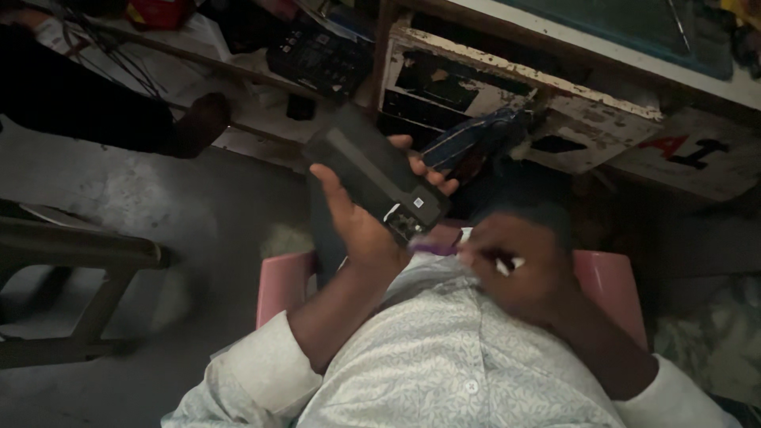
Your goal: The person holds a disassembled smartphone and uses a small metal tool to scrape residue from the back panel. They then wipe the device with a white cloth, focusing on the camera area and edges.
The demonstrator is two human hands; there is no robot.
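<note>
While your left hand (357, 218) wraps its fingers and thumb around a black rectangular battery pack (376, 176), holding it tilted above your lap, your right hand (519, 269) curls closed on a thin purple-handled tool (444, 249) whose tip sits at the pack's lower end. You sit on a pink plastic chair (281, 285). 1 battered white wooden cabinet (571, 107) stands ahead, and another person's dark foot (198, 123) rests on the grey floor.
</note>
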